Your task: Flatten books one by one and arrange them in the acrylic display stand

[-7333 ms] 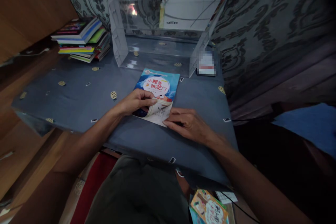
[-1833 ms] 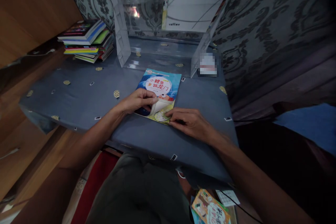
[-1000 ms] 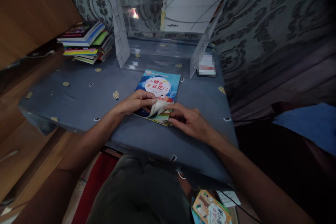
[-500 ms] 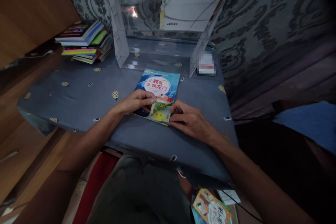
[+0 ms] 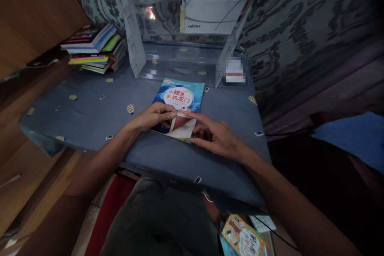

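Note:
A thin picture book [image 5: 180, 95] with a blue cover and red Chinese characters lies on the cloth-covered table. Its lower right corner is bent up, so a mostly white inner page shows beneath. My left hand [image 5: 154, 116] pinches the lifted cover and pages between thumb and fingers at the lower edge. At the book's lower right, my right hand [image 5: 217, 134] has its index finger stretched over the lifted corner. The thumb of that hand is apart from it, near the bottom edge, and the other fingers curl beside the pages.
A stack of books [image 5: 93, 48] stands at the table's back left. Behind the book is a clear plastic rack [image 5: 135, 54] with a white sheet in it. A blurred-out box [image 5: 234, 71] sits at the back right. Below the table's edge lies an orange book [image 5: 243, 236].
The page showing under the bent corner has gone from green and yellow to mostly white. My right index finger has stretched up and left over the corner; my left hand keeps its hold.

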Action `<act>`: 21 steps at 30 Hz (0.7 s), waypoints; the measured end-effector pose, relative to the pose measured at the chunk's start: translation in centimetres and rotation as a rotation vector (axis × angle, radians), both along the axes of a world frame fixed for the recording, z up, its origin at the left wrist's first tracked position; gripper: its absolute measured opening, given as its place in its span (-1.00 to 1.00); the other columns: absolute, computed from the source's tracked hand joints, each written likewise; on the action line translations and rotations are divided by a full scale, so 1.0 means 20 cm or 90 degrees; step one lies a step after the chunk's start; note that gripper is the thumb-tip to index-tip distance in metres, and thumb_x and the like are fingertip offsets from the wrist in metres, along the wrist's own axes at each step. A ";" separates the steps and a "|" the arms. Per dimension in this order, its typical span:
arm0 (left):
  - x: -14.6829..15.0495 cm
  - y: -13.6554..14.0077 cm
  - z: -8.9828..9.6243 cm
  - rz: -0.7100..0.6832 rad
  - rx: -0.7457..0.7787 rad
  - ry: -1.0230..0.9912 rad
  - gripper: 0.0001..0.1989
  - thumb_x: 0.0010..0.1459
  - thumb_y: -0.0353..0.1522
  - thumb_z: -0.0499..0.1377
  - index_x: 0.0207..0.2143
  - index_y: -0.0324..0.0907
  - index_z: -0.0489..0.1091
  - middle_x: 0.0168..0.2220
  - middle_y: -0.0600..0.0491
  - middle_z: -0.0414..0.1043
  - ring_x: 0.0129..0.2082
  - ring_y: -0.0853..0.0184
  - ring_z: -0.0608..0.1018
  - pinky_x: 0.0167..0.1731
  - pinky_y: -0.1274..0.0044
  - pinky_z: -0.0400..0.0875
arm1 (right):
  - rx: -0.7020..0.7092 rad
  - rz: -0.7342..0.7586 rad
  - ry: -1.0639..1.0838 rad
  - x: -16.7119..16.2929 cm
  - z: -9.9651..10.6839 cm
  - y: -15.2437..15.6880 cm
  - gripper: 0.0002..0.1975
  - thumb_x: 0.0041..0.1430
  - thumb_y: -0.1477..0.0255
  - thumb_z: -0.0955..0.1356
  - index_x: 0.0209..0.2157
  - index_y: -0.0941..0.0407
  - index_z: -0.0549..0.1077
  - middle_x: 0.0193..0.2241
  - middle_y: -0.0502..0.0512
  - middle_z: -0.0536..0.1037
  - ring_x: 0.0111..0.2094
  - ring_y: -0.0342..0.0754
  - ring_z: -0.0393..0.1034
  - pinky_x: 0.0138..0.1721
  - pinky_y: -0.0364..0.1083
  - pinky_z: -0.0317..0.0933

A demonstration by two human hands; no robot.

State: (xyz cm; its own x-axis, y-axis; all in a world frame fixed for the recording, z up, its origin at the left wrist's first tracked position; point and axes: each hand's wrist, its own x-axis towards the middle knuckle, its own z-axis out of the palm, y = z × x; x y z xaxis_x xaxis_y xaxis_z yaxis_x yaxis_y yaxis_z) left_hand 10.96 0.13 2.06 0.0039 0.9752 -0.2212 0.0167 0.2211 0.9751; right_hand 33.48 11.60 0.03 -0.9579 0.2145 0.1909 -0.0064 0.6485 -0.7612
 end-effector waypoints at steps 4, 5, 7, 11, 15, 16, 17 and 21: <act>0.00 0.00 0.00 -0.001 -0.001 0.000 -0.72 0.08 -0.20 0.33 -0.41 -0.27 0.47 -0.44 0.10 0.43 -0.43 0.46 0.47 -0.38 0.61 0.44 | 0.030 -0.004 0.025 0.00 -0.01 0.00 -0.48 0.26 0.41 0.38 0.25 0.03 0.35 -0.31 0.02 0.66 -0.43 -0.11 0.51 -0.37 -0.15 0.36; 0.00 0.00 -0.01 0.000 -0.005 0.001 -0.71 0.07 -0.20 0.34 -0.40 -0.27 0.48 -0.43 0.09 0.44 -0.42 0.46 0.48 -0.38 0.61 0.44 | 0.041 -0.003 0.031 0.00 -0.02 0.01 -0.56 0.28 0.40 0.37 0.18 0.03 0.43 -0.28 0.04 0.67 -0.39 -0.10 0.53 -0.34 -0.14 0.37; -0.01 0.01 -0.01 0.003 -0.012 -0.001 -0.70 0.05 -0.19 0.36 -0.41 -0.27 0.48 -0.44 0.09 0.46 -0.42 0.45 0.50 -0.38 0.61 0.45 | 0.056 0.010 0.051 0.01 -0.02 0.01 -0.71 0.31 0.39 0.35 0.03 0.05 0.55 -0.24 0.06 0.68 -0.34 -0.08 0.55 -0.31 -0.14 0.38; 0.00 0.00 -0.01 0.010 -0.017 -0.010 -0.68 0.02 -0.17 0.37 -0.41 -0.27 0.49 -0.43 0.09 0.48 -0.41 0.44 0.52 -0.36 0.61 0.47 | 0.071 0.042 0.084 0.00 -0.03 0.01 -0.80 0.35 0.37 0.33 -0.17 0.10 0.61 -0.31 0.08 0.68 -0.35 -0.09 0.56 -0.31 -0.16 0.35; -0.01 0.00 -0.01 -0.011 0.008 0.008 -0.72 0.10 -0.19 0.33 -0.37 -0.26 0.51 -0.41 0.06 0.51 -0.41 0.43 0.53 -0.34 0.59 0.47 | 0.079 0.047 0.091 0.00 -0.02 0.02 -0.79 0.35 0.37 0.32 -0.27 0.11 0.59 -0.38 0.06 0.66 -0.40 -0.11 0.53 -0.36 -0.17 0.30; -0.01 -0.01 -0.01 -0.025 0.018 0.020 -0.73 0.12 -0.20 0.31 -0.36 -0.27 0.51 -0.40 0.04 0.53 -0.40 0.43 0.54 -0.32 0.58 0.47 | 0.077 0.045 0.091 0.01 -0.02 0.02 -0.79 0.35 0.37 0.32 -0.28 0.11 0.59 -0.39 0.06 0.65 -0.41 -0.12 0.52 -0.37 -0.18 0.28; -0.01 -0.01 -0.02 -0.040 0.028 0.036 -0.73 0.15 -0.20 0.29 -0.34 -0.27 0.52 -0.38 0.02 0.54 -0.39 0.42 0.55 -0.30 0.57 0.47 | 0.075 0.043 0.089 0.01 -0.02 0.02 -0.79 0.34 0.36 0.33 -0.29 0.12 0.58 -0.40 0.05 0.65 -0.43 -0.13 0.51 -0.38 -0.18 0.27; 0.01 -0.02 -0.04 -0.079 0.067 0.135 -0.73 0.28 -0.23 0.17 -0.28 -0.26 0.51 -0.33 -0.01 0.57 -0.35 0.41 0.55 -0.24 0.54 0.46 | 0.060 0.021 0.059 0.02 0.00 0.01 -0.74 0.32 0.31 0.33 -0.38 0.14 0.55 -0.51 0.01 0.58 -0.52 -0.17 0.41 -0.46 -0.20 0.20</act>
State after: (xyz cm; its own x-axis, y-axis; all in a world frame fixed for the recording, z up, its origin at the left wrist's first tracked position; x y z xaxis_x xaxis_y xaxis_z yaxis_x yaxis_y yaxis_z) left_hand 11.21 -0.19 1.33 0.0901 0.9877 -0.1278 0.2434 0.1026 0.9645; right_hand 33.85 11.79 0.13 -0.9414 0.1602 0.2969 -0.0965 0.7154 -0.6920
